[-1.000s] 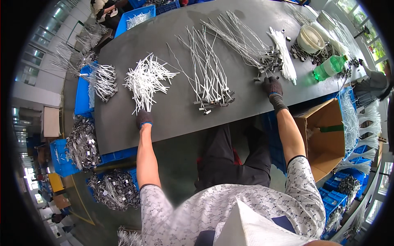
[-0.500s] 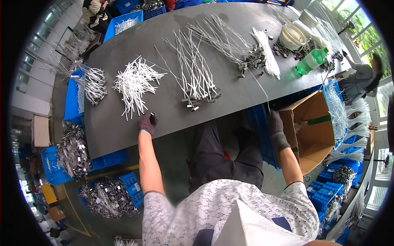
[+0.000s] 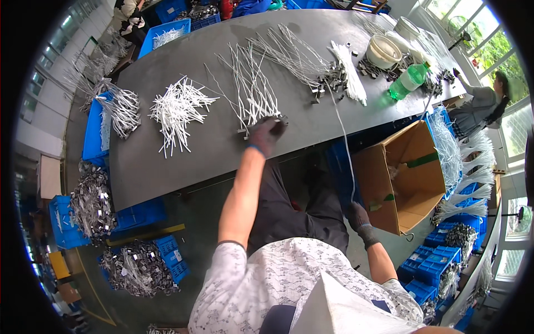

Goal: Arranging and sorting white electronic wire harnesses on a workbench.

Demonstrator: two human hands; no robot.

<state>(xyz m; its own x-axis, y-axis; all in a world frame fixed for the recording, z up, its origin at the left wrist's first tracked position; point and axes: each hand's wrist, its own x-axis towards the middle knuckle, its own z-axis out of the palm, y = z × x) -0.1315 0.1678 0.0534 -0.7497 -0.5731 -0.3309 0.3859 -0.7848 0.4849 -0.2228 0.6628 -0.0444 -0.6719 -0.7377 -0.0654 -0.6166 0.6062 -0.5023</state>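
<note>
My left hand (image 3: 267,134), in a dark knit glove, is over the near end of a spread of grey-white wires (image 3: 253,78) with small dark end blocks. Its fingers touch that end, but blur hides whether they grip. Low beside the cardboard box, my gloved right hand (image 3: 357,217) is closed on one long pale wire (image 3: 346,142). This wire runs up over the table edge toward a heap of dark blocks (image 3: 334,80). Left of the spread lies a loose pile of short white tubes (image 3: 179,111).
The grey table (image 3: 167,178) also carries a bundle of white strips (image 3: 349,72), a green bottle (image 3: 409,82) and a white bucket (image 3: 384,52). An open cardboard box (image 3: 370,172) stands at its right edge. Blue crates (image 3: 175,259) surround the table. A person (image 3: 481,100) is at right.
My left hand has moved right, from beside the white tubes to the wire spread's near end. My right hand has come down toward my body, drawing the long wire farther over the edge.
</note>
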